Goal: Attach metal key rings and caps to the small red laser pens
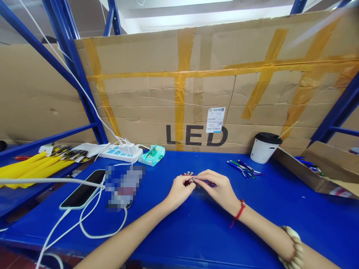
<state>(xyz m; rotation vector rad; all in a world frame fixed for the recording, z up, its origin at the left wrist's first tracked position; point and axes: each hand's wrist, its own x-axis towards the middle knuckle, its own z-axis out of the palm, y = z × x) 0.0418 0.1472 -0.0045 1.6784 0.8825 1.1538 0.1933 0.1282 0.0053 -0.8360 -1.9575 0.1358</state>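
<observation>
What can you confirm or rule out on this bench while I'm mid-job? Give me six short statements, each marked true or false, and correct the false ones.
1. The red bracelet is on the left wrist. False: it is on the right wrist.
2. The left hand and the right hand are close together. True.
3. Pens lie on the table between the right hand and the cup. True.
4. The cup has no lid. False: a black lid covers it.
5. The dark-screened phone has a white cable at its near end. True.
6. The green packet is right of the pens. False: the green packet is left of them, beside the power strip.
</observation>
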